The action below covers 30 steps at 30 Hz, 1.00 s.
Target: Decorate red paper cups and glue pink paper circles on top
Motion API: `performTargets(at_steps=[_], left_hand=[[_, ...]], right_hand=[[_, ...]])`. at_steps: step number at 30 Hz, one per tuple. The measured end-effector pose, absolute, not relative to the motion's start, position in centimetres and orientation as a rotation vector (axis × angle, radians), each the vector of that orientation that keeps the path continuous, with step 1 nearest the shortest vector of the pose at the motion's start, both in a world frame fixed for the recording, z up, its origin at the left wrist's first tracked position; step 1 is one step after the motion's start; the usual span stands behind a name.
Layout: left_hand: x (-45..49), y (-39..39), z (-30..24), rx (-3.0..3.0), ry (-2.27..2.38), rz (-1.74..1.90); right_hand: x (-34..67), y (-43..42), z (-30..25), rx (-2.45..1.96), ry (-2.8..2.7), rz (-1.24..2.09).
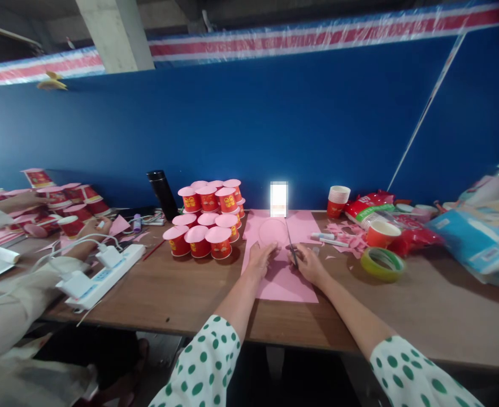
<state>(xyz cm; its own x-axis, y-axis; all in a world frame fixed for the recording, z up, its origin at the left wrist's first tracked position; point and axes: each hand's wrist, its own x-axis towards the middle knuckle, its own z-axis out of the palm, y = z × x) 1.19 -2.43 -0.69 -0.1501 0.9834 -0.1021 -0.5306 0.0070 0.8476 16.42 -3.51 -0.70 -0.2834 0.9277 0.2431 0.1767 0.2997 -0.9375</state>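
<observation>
A pink paper sheet (283, 282) lies on the brown table (181, 294) in front of me. My left hand (261, 257) pinches a round pink paper piece (272, 232) at its lower edge. My right hand (309, 264) is closed on a pair of scissors (290, 244), whose blades point away from me beside the round piece. Just left of the sheet stands a stack of red paper cups capped with pink circles (207, 217).
A white power strip (100, 277) with plugs lies at left, near another person's hand (89, 229) and more red cups (65, 198). A black bottle (161, 192), a lit phone (278, 199), stacked cups (338, 200), a tape roll (382, 263), pink scraps (351, 234) and bags (473, 240) are around.
</observation>
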Motion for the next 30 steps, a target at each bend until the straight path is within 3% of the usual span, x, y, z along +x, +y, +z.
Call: performTargets(at_steps=[30], left_hand=[[1.03,-2.18,-1.17,0.685,0.981,1.467]], right_hand=[[16.53,-3.16,-1.19,-0.962,-1.638,1.133]])
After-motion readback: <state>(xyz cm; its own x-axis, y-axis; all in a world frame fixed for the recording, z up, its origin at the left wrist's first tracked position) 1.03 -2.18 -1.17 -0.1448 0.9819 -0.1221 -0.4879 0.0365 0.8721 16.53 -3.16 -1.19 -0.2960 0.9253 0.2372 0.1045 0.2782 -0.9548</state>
